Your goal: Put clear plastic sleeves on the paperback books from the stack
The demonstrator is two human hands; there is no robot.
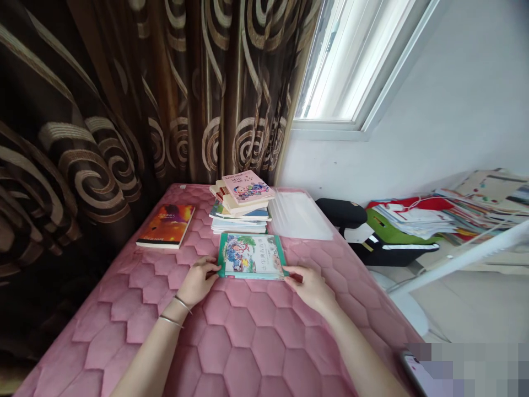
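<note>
A green-bordered picture book (252, 255) lies flat on the pink quilted table cover (239, 336). My left hand (198, 281), with two thin bangles at the wrist, pinches the book's near left corner. My right hand (309, 286) grips the near right corner with curled fingers. Just behind the book stands a stack of several books (242, 201) topped by a pink-covered one. An orange-covered book (167, 225) lies alone to the left.
A clear plastic lid or tray (300, 214) lies right of the stack. A brown swirl-patterned curtain (124, 110) hangs behind the table. To the right are a black chair (343, 212), piles of papers (417, 220) and a phone (417, 375) at the table's near right corner.
</note>
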